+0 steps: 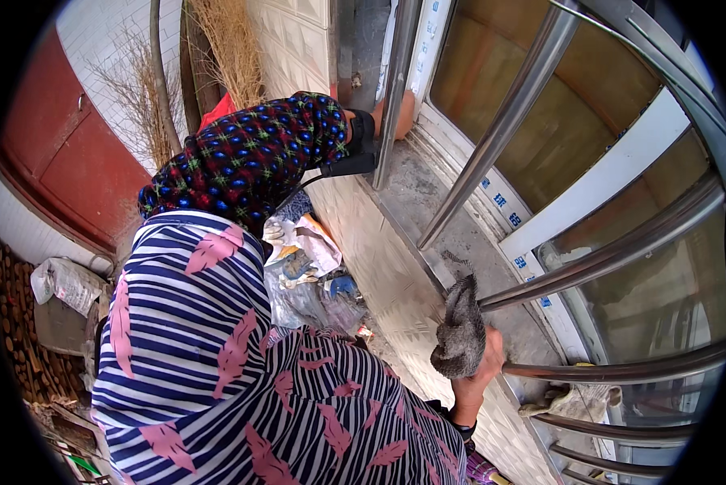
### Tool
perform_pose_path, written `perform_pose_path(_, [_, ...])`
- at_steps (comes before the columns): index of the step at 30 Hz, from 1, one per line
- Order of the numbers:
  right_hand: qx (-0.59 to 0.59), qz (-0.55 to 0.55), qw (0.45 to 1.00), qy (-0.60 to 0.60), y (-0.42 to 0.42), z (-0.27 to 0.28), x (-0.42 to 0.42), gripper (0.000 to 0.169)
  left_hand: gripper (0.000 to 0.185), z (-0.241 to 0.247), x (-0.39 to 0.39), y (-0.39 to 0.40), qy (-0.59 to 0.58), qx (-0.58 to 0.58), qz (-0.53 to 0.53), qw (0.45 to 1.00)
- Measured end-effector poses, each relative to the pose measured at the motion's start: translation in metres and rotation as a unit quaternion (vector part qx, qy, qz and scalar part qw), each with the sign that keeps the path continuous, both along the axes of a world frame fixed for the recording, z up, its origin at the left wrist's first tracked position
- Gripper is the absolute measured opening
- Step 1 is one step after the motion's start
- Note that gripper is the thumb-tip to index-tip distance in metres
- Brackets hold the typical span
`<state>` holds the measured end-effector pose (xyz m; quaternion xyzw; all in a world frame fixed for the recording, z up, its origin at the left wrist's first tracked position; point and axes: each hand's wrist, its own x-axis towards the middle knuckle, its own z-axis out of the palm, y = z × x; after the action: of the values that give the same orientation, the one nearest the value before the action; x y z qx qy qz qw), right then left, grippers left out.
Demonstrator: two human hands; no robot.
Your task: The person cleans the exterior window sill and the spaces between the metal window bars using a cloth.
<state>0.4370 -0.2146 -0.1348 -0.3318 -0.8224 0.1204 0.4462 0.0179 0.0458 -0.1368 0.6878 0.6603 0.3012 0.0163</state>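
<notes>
My left hand (406, 115) reaches behind an upright steel bar (394, 91) and rests at the lower corner of the white window frame (426, 121); the bar covers part of the hand, and its fingers are not clear. A dark patterned sleeve and a black wrist strap cover that arm. Below, between the bars on the outer edge of the sill (411, 176), my right hand (481, 370) grips a crumpled grey mesh-like cloth (463, 330). The cloth hangs over the hand, and its thin tip lies against the sill.
Several curved steel bars (611, 371) fence the window. A soiled light cloth or glove (575, 401) lies on the sill behind them. Below the tiled wall (363, 242) are plastic bags (296, 297) and rags. Twig brooms (229, 48), a red door (72, 139) and stacked wood (20, 327) stand behind.
</notes>
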Motion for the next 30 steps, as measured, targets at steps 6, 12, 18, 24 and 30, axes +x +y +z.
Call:
perform_pose_path(6, [-0.011, 0.003, 1.0, -0.013, 0.003, -0.002, -0.003, 0.031, 0.023, 0.082, 0.006, -0.056, 0.093, -0.185, -0.082, 0.975])
perform_pose_path(12, [0.007, 0.017, 1.0, -0.024, 0.005, 0.005, -0.005, 0.032, 0.044, 0.087, -0.003, -0.059, 0.224, -0.093, -0.168, 0.955])
perform_pose_path(18, [-0.018, -0.006, 0.999, -0.027, 0.008, 0.009, -0.006, 0.034, 0.052, 0.076, 0.001, -0.047, 0.27, -0.132, -0.205, 0.932])
perform_pose_path(24, [0.003, 0.004, 0.999, -0.036, 0.008, 0.005, -0.005, 0.033, 0.038, 0.088, 0.004, -0.052, 0.365, -0.126, -0.233, 0.892])
perform_pose_path(30, [0.0, -0.005, 0.999, -0.04, 0.007, 0.009, -0.009, 0.031, 0.031, 0.076, -0.004, -0.042, 0.449, -0.071, -0.242, 0.857])
